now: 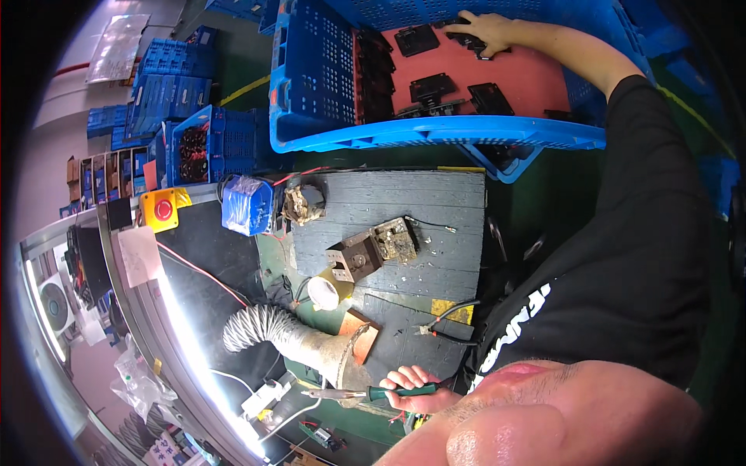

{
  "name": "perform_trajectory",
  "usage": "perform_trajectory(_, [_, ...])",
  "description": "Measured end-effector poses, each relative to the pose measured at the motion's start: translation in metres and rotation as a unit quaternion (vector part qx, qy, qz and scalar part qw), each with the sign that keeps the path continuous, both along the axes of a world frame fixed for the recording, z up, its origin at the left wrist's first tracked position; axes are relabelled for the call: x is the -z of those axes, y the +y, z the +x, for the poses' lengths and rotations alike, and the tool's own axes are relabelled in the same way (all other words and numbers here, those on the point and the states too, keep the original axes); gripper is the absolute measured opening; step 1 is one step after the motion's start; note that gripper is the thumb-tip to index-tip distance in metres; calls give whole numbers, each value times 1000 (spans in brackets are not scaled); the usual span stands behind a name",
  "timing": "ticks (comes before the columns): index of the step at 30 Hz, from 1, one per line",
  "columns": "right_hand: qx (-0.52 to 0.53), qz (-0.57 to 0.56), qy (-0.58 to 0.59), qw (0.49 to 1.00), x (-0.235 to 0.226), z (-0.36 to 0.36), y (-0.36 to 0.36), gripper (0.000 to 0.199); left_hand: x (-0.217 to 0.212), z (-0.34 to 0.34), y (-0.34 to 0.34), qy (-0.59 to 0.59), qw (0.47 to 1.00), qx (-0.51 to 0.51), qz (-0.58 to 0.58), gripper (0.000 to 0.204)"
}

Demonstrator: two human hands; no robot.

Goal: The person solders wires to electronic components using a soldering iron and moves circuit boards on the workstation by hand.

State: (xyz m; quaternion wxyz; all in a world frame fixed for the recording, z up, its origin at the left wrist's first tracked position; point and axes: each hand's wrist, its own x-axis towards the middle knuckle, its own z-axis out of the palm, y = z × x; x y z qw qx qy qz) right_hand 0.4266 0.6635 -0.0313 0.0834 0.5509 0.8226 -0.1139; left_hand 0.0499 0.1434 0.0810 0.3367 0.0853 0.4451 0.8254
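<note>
Blue perforated crate (435,135) — biggest thing, top of view, reddish sheet (532,81) on its floor. Black sleeve (649,147) next, on the right; its bare forearm reaches over the crate. Grey slatted tabletop (443,198) mid-view, below the crate, worn, crumbs scattered on it. Ribbed pale duct (268,326) lower down, its wide mouth near the tabletop's lower part. Smaller blue crate (233,144) at left holds dark and red items, details too small to tell.

Blue box (247,208) in clear wrap sits near the tabletop's upper left corner. 2 blocks side by side on the tabletop: brown metal block (356,258) and rougher, stained block (396,241). Yellow control box (159,211) at far left, 1 red round button on it. Pale yellow cup-like piece (330,290) just below the brown metal block.

Left hand (420,394), low in view near the duct mouth: fingers closed around the handle of a green-handled tool (374,393), metal tip pointing left, clear of the blocks. Right hand (491,33), inside the crate near its far side: fingers spread and bent over black parts (475,45) — can't tell if they grip any. More black pieces (416,40) lie on the reddish sheet, others lined along the crate's left wall.
</note>
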Motion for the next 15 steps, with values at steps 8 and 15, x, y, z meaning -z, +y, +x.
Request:
perform_trajectory(8, [-100,8,93,991,16,33,40,107,9,1,-9,3,1000,-4,25,20])
perform_trajectory(15, [-55,-62,329,941,-4,42,37,95,9,-9,-29,-23,992,48,113,21])
